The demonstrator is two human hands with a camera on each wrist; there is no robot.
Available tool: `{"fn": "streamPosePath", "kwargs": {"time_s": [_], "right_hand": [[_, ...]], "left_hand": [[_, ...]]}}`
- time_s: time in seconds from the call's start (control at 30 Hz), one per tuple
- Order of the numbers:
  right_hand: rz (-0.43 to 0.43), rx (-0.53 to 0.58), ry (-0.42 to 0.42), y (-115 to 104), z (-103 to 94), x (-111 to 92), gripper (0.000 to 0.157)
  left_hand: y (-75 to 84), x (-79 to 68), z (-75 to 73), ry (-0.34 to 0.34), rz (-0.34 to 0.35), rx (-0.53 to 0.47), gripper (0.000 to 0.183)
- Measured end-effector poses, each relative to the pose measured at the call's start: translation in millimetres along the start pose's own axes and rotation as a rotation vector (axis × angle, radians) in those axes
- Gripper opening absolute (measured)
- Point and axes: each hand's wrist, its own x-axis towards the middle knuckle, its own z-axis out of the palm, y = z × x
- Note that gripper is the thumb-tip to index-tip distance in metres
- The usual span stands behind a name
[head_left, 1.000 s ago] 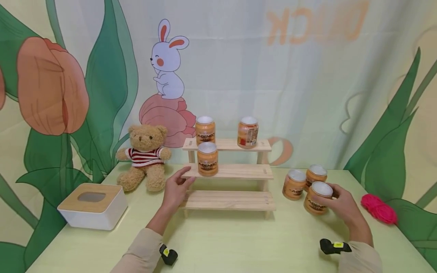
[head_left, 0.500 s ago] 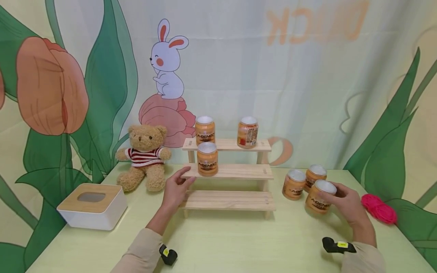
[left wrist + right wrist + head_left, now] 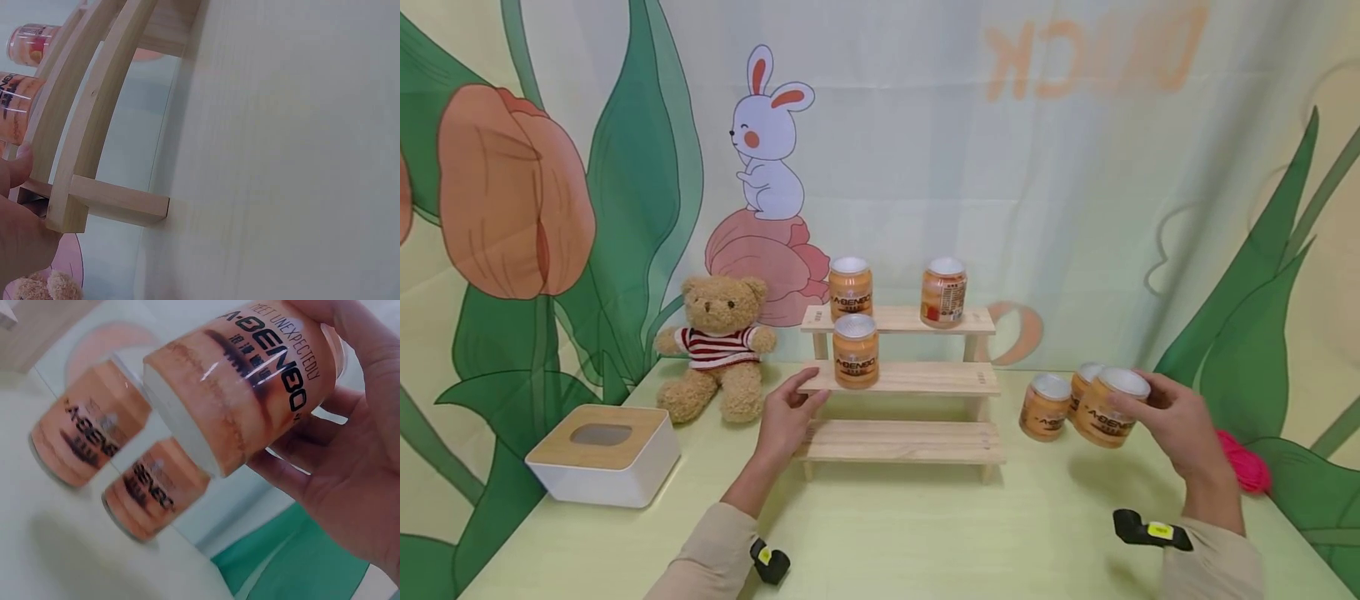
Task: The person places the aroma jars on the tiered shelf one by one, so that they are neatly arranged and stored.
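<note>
My right hand (image 3: pixel 1183 429) grips an orange-labelled jar (image 3: pixel 1107 408) with a pale lid and holds it just above the table, slightly tilted. In the right wrist view, the fingers wrap round the held jar (image 3: pixel 244 387), and its base is off the surface. Two similar jars stand behind: a left jar (image 3: pixel 1045 408) and a partly hidden jar (image 3: pixel 1081 385). My left hand (image 3: pixel 786 417) holds the left end of the middle board of a three-tier wooden shelf (image 3: pixel 925 379). On that board stands one jar (image 3: pixel 856 354); the top board bears a left jar (image 3: pixel 851 287) and a right jar (image 3: pixel 943 292).
A teddy bear (image 3: pixel 724 333) in a striped shirt sits left of the shelf. Nearer stands a white tissue box (image 3: pixel 602 454) with a wooden top. Pink yarn (image 3: pixel 1246 467) lies at the right, partly behind my right wrist. A printed curtain (image 3: pixel 1075 208) hangs behind the table.
My right hand has lifted the jar off the table and moved it up and slightly right, and it covers more of the jar behind. My left hand stays on the shelf.
</note>
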Motion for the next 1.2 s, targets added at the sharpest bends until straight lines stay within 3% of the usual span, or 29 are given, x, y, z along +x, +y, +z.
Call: {"fn": "streamPosePath", "kwargs": {"time_s": [0.33, 0.5, 0.73, 1.2], "right_hand": [[0.0, 0.042, 0.0, -25, 33.1, 12, 0.044], [0.06, -0.015, -0.012, -36, 52.7, 21, 0.058], [0.155, -0.024, 0.049, -56, 71.3, 26, 0.068], [0.101, 0.074, 0.023, -81, 96.7, 27, 0.061]], "left_hand": [[-1.0, -0.2, -2.4, -0.001, 0.0, 0.001, 0.042], [-0.1, 0.1, -3.6, 0.007, 0.005, 0.005, 0.041], [0.9, 0.3, -4.6, 0.009, 0.005, -0.001, 0.041], [-2.2, 2.3, -0.8, -0.016, -0.008, -0.033, 0.042]]}}
